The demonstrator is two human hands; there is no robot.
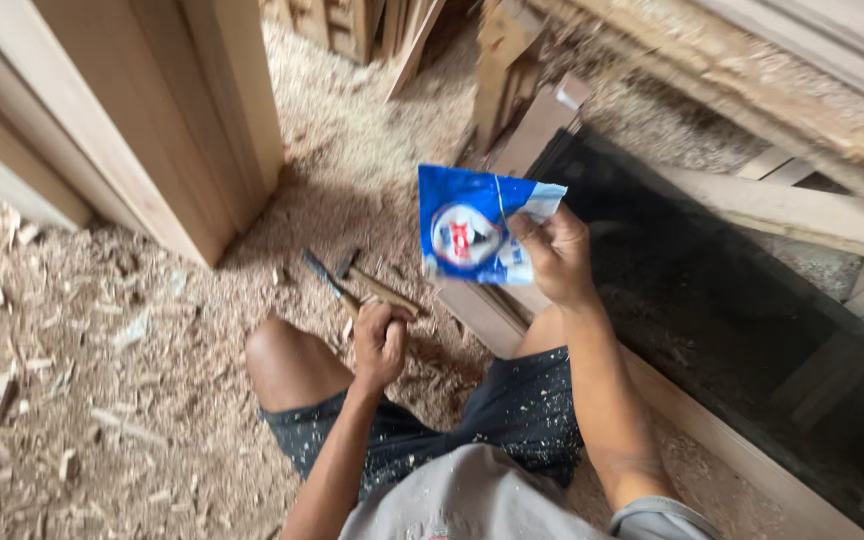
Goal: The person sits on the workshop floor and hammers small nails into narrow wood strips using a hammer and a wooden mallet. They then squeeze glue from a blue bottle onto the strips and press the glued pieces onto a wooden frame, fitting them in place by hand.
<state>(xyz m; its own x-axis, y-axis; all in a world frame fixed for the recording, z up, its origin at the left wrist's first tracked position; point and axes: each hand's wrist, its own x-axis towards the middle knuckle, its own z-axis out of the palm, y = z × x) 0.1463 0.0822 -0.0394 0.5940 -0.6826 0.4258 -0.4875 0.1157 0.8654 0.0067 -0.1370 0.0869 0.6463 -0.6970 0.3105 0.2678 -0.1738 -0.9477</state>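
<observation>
One blue sachet (477, 235) in right hand (555, 258), torn open.

Open sawdust-covered floor (102, 380) left clear at the left, passage ahead blocked by an upright timber frame (167, 110), right side closed off by stacked planks (782, 205) and a dark board (712, 310), middle ground narrowed by a bent knee (287, 360) and two chisels (357, 285).

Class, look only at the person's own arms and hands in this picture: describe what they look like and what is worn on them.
Both arms are bare from the short grey sleeves down. The left hand and right hand wear no gloves, rings or watch that can be seen. The grey shirt and dark shorts are speckled with pale sawdust.
</observation>
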